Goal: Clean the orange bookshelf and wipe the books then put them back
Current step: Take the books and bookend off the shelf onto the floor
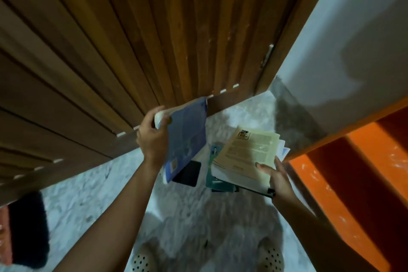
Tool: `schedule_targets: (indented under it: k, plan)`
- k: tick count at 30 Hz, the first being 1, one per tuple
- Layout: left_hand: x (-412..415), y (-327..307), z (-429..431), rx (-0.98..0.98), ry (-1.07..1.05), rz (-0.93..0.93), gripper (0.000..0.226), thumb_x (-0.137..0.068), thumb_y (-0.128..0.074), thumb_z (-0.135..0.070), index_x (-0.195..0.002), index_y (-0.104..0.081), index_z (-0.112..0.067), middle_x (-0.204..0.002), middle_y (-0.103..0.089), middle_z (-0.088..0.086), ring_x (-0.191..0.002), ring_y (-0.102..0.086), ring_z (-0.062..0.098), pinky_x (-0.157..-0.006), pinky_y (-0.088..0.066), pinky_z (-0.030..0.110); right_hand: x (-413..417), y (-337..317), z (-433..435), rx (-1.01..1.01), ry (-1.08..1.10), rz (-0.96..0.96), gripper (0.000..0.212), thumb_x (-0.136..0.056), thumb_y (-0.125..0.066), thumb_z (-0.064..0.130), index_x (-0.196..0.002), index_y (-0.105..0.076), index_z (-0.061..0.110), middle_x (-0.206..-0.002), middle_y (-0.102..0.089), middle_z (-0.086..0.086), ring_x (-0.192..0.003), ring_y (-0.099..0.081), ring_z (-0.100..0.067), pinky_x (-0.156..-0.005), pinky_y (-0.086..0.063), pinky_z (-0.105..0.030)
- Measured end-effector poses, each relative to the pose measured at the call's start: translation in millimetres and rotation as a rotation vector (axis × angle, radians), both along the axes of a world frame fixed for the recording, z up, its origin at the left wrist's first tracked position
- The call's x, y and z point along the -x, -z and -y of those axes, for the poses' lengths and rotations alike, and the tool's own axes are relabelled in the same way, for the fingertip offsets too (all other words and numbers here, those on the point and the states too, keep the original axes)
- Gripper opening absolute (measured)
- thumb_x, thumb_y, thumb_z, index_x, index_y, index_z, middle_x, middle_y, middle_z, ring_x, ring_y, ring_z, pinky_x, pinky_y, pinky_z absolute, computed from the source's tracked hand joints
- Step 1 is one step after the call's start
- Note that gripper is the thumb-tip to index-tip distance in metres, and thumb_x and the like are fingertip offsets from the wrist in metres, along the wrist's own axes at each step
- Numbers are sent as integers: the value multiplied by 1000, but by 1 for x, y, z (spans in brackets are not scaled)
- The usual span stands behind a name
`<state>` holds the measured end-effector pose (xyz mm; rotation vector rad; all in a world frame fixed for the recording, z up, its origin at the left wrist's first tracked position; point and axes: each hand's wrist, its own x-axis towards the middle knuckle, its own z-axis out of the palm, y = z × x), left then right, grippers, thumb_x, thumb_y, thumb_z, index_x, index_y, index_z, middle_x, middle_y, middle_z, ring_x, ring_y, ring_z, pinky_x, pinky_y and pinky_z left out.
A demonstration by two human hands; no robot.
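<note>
The left hand (152,139) grasps a blue book (187,137) by its top end, holding it above the floor (92,201) in front of the wooden door (110,51). The right hand (278,180) clasps a stack of yellowed papers (247,157) (thumb on top) just beside the orange bookshelf (353,172).

We see the door (132,40) ahead-left, the bookshelf (353,172) right, the floor (187,216) between them. Left hand (152,139) holds a book (187,137) before the door; right hand (278,179) holds a stack of papers (249,157) just beside the bookshelf, right of the book.
</note>
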<state>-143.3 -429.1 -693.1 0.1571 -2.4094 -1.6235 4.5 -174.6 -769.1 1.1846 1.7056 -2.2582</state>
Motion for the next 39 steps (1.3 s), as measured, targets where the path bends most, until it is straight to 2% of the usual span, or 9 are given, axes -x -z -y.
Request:
schedule_targets:
  k: [4, 8, 11, 15, 19, 23, 27, 33, 39]
  plan:
    - [2, 54, 3, -129, -31, -74, 13, -87, -63, -27, -99, -65, -24, -88, -65, -11, -81, -61, 8, -69, -48, 26, 6, 78, 16, 13, -26, -10, 56, -75, -67, 13, -126, -52, 31, -113, -68, -5, -100, -65, -29, -81, -55, -50]
    - [2, 104, -1, -248, -63, -110, 13, -85, -62, -19, -95, -65, -27, -93, -66, -4, -82, -60, 9, -70, -48, 27, 9, 159, 27, 20, -78, 8, 64, -73, -70, 21, -128, -46, 43, -115, -66, 0, -106, -61, -29, -90, -49, -58]
    - [-2, 134, -5, -264, -52, -171, 14, -86, -61, -15, -97, -65, -24, -97, -67, 1, -89, -62, 14, -78, -51, 31, 10, 210, 32, -27, -124, 27, 71, -67, -74, 32, -128, -42, 49, -119, -62, 2, -104, -61, -28, -86, -50, -60]
    - [-6, 163, -14, -320, -51, -174, 15, -88, -61, -11, -100, -65, -20, -104, -66, 6, -95, -62, 15, -81, -52, 27, -5, 256, 28, -86, -136, 6, 74, -62, -72, 36, -130, -44, 45, -124, -59, 0, -107, -60, -25, -88, -52, -52]
    - [-14, 169, -26, -339, -34, -190, 16, -88, -62, -12, -102, -65, -20, -106, -67, 8, -97, -63, 19, -80, -52, 24, -16, 265, 24, -113, -161, -44, 68, -67, -70, 36, -129, -46, 45, -119, -61, 6, -104, -60, -20, -88, -53, -49]
    - [-28, 163, -38, -365, -33, -176, 16, -89, -60, -8, -102, -64, -17, -104, -65, 5, -92, -62, 9, -72, -49, 15, -18, 274, 22, -202, -196, -44, 69, -69, -67, 42, -133, -41, 44, -121, -60, 6, -106, -58, -17, -91, -51, -51]
    - [-37, 162, -47, -376, -43, -169, 16, -89, -60, -4, -101, -63, -15, -100, -63, 4, -83, -61, 2, -66, -46, 9, -21, 279, 27, -190, -175, -75, 69, -76, -71, 29, -138, -40, 35, -122, -57, 5, -109, -56, -17, -93, -49, -43]
    - [-40, 166, -60, -390, -10, -164, 17, -88, -60, -2, -103, -63, -10, -103, -63, 11, -87, -61, 8, -68, -48, 11, -15, 299, 27, -224, -173, 0, 66, -85, -66, 16, -143, -35, 23, -128, -51, -5, -109, -51, -21, -84, -46, -31]
    - [-37, 177, -66, -394, 46, -145, 17, -88, -60, -3, -105, -63, -5, -109, -63, 19, -93, -61, 15, -72, -49, 15, -16, 330, 23, -325, -179, 169, 81, -80, -71, 33, -147, -25, 24, -141, -43, -18, -124, -46, -36, -102, -41, -51]
